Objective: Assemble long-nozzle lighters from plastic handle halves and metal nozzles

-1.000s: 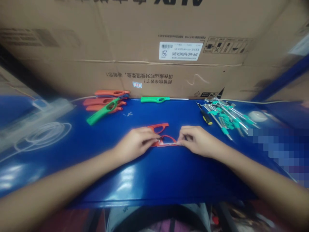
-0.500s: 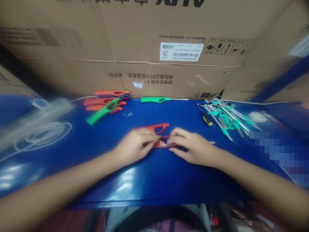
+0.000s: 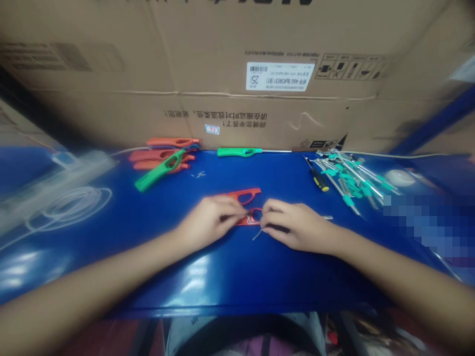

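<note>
- Left hand (image 3: 211, 221) and right hand (image 3: 293, 225): each grip is pinched shut on one end of the orange lighter shell (image 3: 253, 217).
- The shell is flat, glossy plastic with a finger loop, and lies between the grips.
- A thin pale wire (image 3: 257, 234) pokes out beneath the right grip.
- Just beyond the grips lies a second orange shell (image 3: 243, 194).
- Far right of the grips are teal-capped metal tubes (image 3: 352, 175) on the smooth blue table (image 3: 237, 277).

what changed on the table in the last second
The right hand slid left along the red shell toward the left hand, covering most of it; a metal tip now shows right of it. The left hand kept pinching the shell's left end. The spare red shell, green lighter and parts pile stayed put.
</note>
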